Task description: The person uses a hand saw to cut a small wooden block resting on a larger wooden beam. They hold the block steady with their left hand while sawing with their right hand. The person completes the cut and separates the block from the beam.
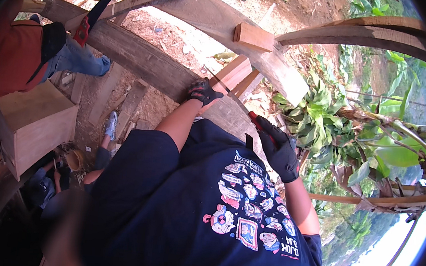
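Note:
A reddish wooden block (233, 74) lies slantwise across a weathered beam (143, 57) in front of me. My left hand (202, 91), in a black glove, is closed around the near part of the block. In my right hand (280, 152), also gloved in black, is a hand saw (253, 117) with a red and black handle. Its thin blade runs up and left across the block, close to the left hand's thumb. The fingers of the right hand partly hide the handle. Whether the teeth are in the wood, I cannot tell.
A short wood offcut (253, 37) sits on a second, curved plank (204, 14). At left, a person in an orange top (12, 57) is beside another red-handled saw (83, 30). A wooden box (34, 123) stands lower left, near another seated person. Leafy plants (322, 115) grow at right.

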Motion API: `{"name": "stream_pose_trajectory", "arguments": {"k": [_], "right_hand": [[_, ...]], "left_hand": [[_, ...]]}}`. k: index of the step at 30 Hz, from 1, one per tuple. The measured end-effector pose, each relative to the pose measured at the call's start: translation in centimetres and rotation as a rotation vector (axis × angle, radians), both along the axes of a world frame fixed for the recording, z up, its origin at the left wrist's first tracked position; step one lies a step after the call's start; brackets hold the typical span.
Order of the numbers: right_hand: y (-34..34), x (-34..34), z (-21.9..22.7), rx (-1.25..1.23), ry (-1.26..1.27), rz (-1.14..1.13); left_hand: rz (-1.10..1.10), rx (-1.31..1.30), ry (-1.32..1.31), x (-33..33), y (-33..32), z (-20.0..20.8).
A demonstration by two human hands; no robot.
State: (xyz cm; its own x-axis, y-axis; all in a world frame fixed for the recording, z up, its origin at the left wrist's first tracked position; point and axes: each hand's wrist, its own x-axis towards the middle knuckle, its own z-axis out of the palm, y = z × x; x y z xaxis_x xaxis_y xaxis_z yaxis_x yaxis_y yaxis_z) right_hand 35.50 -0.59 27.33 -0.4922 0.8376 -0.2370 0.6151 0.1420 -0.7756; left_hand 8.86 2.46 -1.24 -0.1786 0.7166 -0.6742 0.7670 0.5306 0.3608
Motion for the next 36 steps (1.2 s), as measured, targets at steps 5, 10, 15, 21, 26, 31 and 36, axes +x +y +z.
{"name": "stream_pose_trajectory", "arguments": {"k": [5,10,15,21,26,31,36], "right_hand": [[2.7,-5.3,-6.6,-0.011,-0.044,0.022],[2.2,-4.2,-3.3,-0.23,-0.151,0.062],[-0.3,0.2,-2.2,0.033,-0.016,0.05],[3.6,-5.1,-7.2,-0.091,-0.08,-0.046],[2.5,-4.9,-0.8,-0.093,-0.094,0.037],[0.7,-2.9,0.3,0.066,-0.078,0.009],[4.7,-6.2,-5.3,-0.019,-0.061,-0.033]], "left_hand": [[-0.038,-0.042,-0.004,1.0,0.6,1.4],[-0.007,-0.054,0.032,-0.6,0.5,-0.9],[-0.044,-0.036,0.001,0.4,0.8,0.4],[-0.078,0.028,0.047,1.4,0.7,2.2],[-0.076,0.092,0.124,1.1,-0.5,1.0],[-0.11,0.034,0.091,1.3,0.1,1.9],[-0.144,0.139,0.134,3.5,-0.3,0.8]]}}
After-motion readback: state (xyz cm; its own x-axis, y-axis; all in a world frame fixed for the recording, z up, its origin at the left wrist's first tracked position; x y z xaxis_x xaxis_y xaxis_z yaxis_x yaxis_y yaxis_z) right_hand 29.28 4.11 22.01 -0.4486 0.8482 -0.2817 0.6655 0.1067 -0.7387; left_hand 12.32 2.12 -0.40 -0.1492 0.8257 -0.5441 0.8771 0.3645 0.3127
